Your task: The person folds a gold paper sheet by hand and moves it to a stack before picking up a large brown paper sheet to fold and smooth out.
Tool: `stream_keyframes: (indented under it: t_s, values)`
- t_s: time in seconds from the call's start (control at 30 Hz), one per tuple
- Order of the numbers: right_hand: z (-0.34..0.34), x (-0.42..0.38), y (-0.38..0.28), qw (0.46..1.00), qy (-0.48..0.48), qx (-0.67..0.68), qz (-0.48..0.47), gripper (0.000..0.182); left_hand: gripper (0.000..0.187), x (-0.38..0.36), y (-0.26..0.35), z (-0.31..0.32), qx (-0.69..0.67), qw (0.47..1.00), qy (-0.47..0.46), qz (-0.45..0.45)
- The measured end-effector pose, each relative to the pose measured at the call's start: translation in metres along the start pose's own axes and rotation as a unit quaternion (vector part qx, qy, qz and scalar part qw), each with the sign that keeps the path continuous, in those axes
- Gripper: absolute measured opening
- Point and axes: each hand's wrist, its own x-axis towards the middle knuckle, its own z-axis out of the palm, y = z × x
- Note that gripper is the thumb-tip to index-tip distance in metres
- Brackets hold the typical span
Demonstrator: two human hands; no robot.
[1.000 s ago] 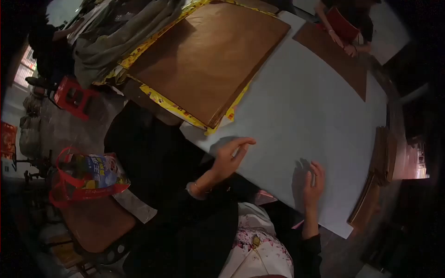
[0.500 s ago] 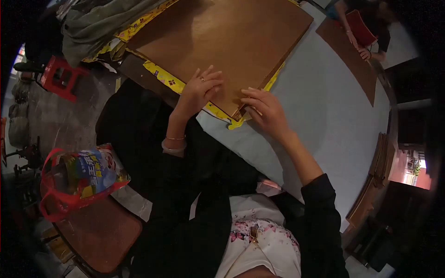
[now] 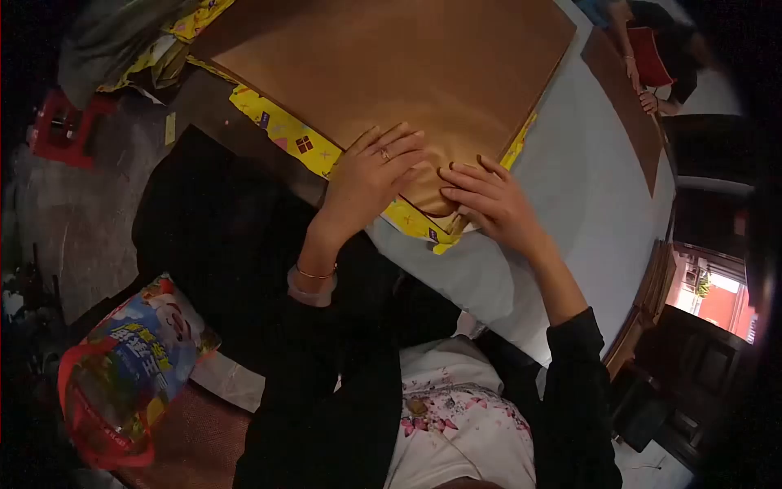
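A large brown sheet [image 3: 391, 73], seemingly the top of a stack, lies on yellow printed wrapping paper [image 3: 297, 143] at the table's near corner. My left hand [image 3: 366, 179], with a ring and bracelets, rests on the sheet near its left edge, fingers stretched out and slightly apart; its thumb is mostly hidden. At the near corner, my right hand [image 3: 497, 204] has its fingers over the sheet and its thumb low by the edge. Between my hands the sheet bulges and creases, and its corner looks raised off the layer below.
A pale covered table [image 3: 586, 212] extends right. Beyond it, another person's hands [image 3: 643, 94] rest by a brown panel [image 3: 627, 98]. A red stool [image 3: 69, 130] stands on the floor at left. On a brown seat [image 3: 195, 432], lower left, sits a colourful bag with red handles [image 3: 151, 350].
My view has shifted, so the sheet and paper appear larger. My hands are closer together at the near corner, where the sheet now bulges and creases.
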Motion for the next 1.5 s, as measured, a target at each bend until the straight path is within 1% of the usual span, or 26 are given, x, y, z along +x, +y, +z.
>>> stream_keyframes:
  t_s: [0.1, 0.13, 0.2, 0.23, 0.3, 0.33, 0.43, 0.5, 0.57, 0.6, 0.7, 0.8, 0.87, 0.93, 0.97, 1.0, 1.07, 1.1, 1.13, 1.2, 1.23, 1.27, 1.33, 1.37, 1.43, 1.5]
  values:
    - [0.008, 0.003, -0.008, 0.987, 0.099, 0.09, 0.085, 0.016, 0.016, -0.001, 0.0, -0.001, -0.049, 0.999, 0.001, -0.009]
    - [0.01, 0.003, -0.011, 0.988, 0.095, 0.089, 0.088, 0.016, 0.015, -0.001, 0.0, -0.004, -0.09, 0.996, -0.009, -0.024]
    - [0.012, 0.005, -0.013, 0.952, 0.134, 0.2, 0.19, 0.013, 0.017, -0.001, -0.002, -0.006, -0.162, 0.985, -0.021, -0.051]
    - [0.012, 0.006, -0.013, 0.952, 0.134, 0.198, 0.193, 0.013, 0.017, -0.001, -0.002, -0.009, -0.165, 0.985, -0.022, -0.049]
    - [0.013, 0.006, -0.012, 0.897, 0.162, 0.316, 0.264, 0.011, 0.02, 0.0, 0.0, -0.014, -0.159, 0.985, -0.063, -0.038]
    - [0.016, 0.007, -0.01, 0.865, 0.189, 0.38, 0.266, 0.011, 0.021, 0.0, 0.001, -0.014, -0.169, 0.983, -0.062, -0.043]
    - [0.019, 0.004, -0.009, 0.844, 0.199, 0.401, 0.295, 0.012, 0.019, -0.001, -0.004, -0.01, -0.172, 0.982, -0.059, -0.048]
    - [0.021, 0.002, -0.006, 0.853, 0.205, 0.392, 0.276, 0.014, 0.018, 0.0, -0.002, -0.009, -0.176, 0.982, -0.052, -0.05]
    - [0.018, 0.003, -0.006, 0.895, 0.165, 0.336, 0.243, 0.01, 0.015, -0.001, -0.001, -0.004, -0.161, 0.984, -0.026, -0.074]
    - [0.018, 0.002, -0.007, 0.895, 0.166, 0.335, 0.243, 0.01, 0.015, 0.0, 0.0, -0.005, -0.161, 0.984, -0.026, -0.073]
    - [0.017, 0.004, -0.008, 0.884, 0.172, 0.358, 0.248, 0.009, 0.012, 0.002, 0.003, -0.008, -0.156, 0.985, -0.011, -0.071]
    - [0.02, 0.003, -0.01, 0.818, 0.21, 0.452, 0.287, 0.017, 0.01, 0.001, 0.002, -0.005, -0.163, 0.984, 0.011, -0.076]
    - [0.014, 0.005, -0.015, 0.809, 0.193, 0.462, 0.308, 0.02, 0.01, 0.001, 0.002, -0.004, -0.171, 0.982, 0.011, -0.083]
    - [0.011, 0.01, -0.02, 0.736, 0.218, 0.561, 0.309, 0.022, 0.012, 0.002, 0.004, -0.007, -0.176, 0.98, 0.013, -0.091]
    - [0.005, 0.008, -0.019, 0.775, 0.189, 0.51, 0.323, 0.023, 0.012, 0.002, 0.003, -0.007, -0.176, 0.98, 0.012, -0.092]
    - [0.006, 0.007, -0.019, 0.774, 0.189, 0.511, 0.324, 0.023, 0.012, 0.002, 0.002, -0.006, -0.18, 0.979, 0.008, -0.098]
    - [0.008, 0.007, -0.014, 0.788, 0.182, 0.516, 0.283, 0.023, 0.013, 0.001, 0.001, -0.007, -0.176, 0.978, -0.021, -0.109]
    - [0.009, 0.004, -0.011, 0.796, 0.168, 0.495, 0.307, 0.022, 0.013, 0.001, 0.002, -0.007, -0.177, 0.978, -0.022, -0.108]
    - [0.011, 0.003, -0.011, 0.795, 0.17, 0.494, 0.308, 0.022, 0.013, 0.001, 0.002, -0.007, -0.177, 0.979, -0.013, -0.103]
    - [0.016, 0.004, -0.011, 0.822, 0.201, 0.446, 0.29, 0.019, 0.012, 0.001, 0.002, -0.003, -0.186, 0.979, 0.011, -0.086]
    - [0.019, 0.005, -0.01, 0.829, 0.205, 0.423, 0.304, 0.017, 0.012, 0.001, 0.002, -0.003, -0.186, 0.979, 0.01, -0.085]
    - [0.019, 0.006, -0.011, 0.828, 0.207, 0.423, 0.305, 0.017, 0.013, 0.001, 0.003, -0.004, -0.186, 0.978, 0.001, -0.093]
    - [0.019, 0.009, -0.017, 0.765, 0.229, 0.491, 0.348, 0.017, 0.014, 0.002, 0.001, -0.006, -0.174, 0.981, -0.022, -0.084]
    - [0.018, 0.012, -0.021, 0.75, 0.247, 0.505, 0.348, 0.017, 0.014, 0.002, 0.001, -0.006, -0.175, 0.981, -0.023, -0.084]
    - [0.018, 0.012, -0.022, 0.745, 0.251, 0.515, 0.342, 0.016, 0.015, 0.002, 0.001, -0.005, -0.196, 0.976, 0.011, -0.098]
    - [0.018, 0.013, -0.022, 0.74, 0.255, 0.526, 0.334, 0.016, 0.015, 0.001, 0.0, -0.005, -0.184, 0.978, 0.001, -0.098]
